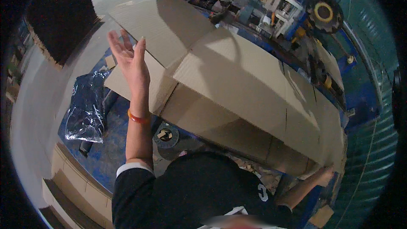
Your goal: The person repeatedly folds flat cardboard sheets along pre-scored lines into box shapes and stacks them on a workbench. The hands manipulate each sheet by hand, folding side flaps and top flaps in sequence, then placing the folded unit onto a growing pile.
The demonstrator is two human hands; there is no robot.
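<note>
A large folded cardboard box [241, 61] lies across the blue work table, its flaps spread at the left end and a long opening facing me. My left hand [130, 57] is raised above the left flaps, palm up with fingers apart, holding nothing. An orange bracelet [138, 118] circles that wrist. At the box's near right corner my right hand [325, 176] is closed on the cardboard edge; part of its fingers is hidden.
A machine with a round dark wheel [324, 12] stands behind the box. Left are a clear-plastic-wrapped dark bundle [87, 106], more cardboard [80, 182] and a dark upright slab [61, 17]. A round grey part [166, 136] sits near me. Green corrugated sheeting [369, 152] borders the right.
</note>
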